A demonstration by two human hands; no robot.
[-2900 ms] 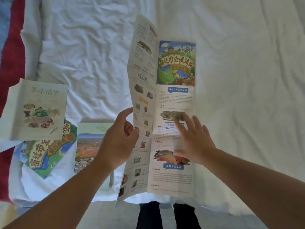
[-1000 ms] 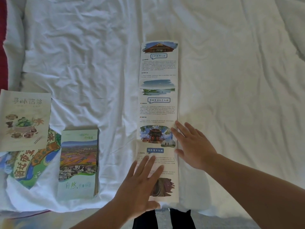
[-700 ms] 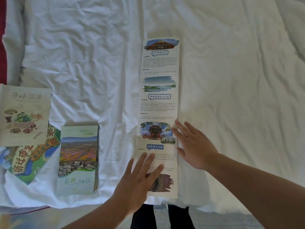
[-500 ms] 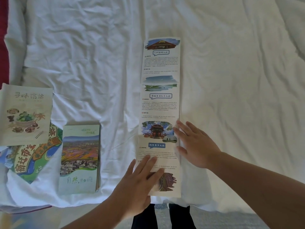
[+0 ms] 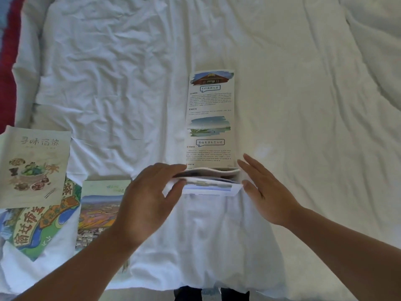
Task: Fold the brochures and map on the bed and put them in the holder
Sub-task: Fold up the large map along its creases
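Covering nearly the whole view, a rumpled white duvet [image 5: 108, 83] lies over the bed. A red strip [image 5: 6, 61] shows past its far-left edge.

On the duvet near the middle lies the long brochure [image 5: 211, 118], a narrow strip pointing away from the person. It is white, with a red-roofed building painted at its far end and a blue-green lake scene below that. Two blue-outlined caption boxes hold Chinese headings, and the blocks of body text are too small to read. Its near end is lifted off the duvet and doubled back over the flat part, so the edges of several stacked layers show at the fold.

At the left lies a map [image 5: 39, 227] with a green cartoon cover and big yellow Chinese characters. A cream food brochure [image 5: 32, 166] rests partly on top of it, with four large grey characters above a drawing of dishes and chopsticks. Just beside them is a landscape brochure [image 5: 97, 209] showing coloured fields. The left forearm hides part of this brochure and its green title.

The left hand [image 5: 149, 200] grasps the raised near end, fingers curled over the top and thumb underneath. The right hand [image 5: 267, 192] is flat and released, fingers straight, just beside the fold's right edge; whether it touches the paper cannot be told.

Dark trousers [image 5: 210, 293] show at the bottom edge.
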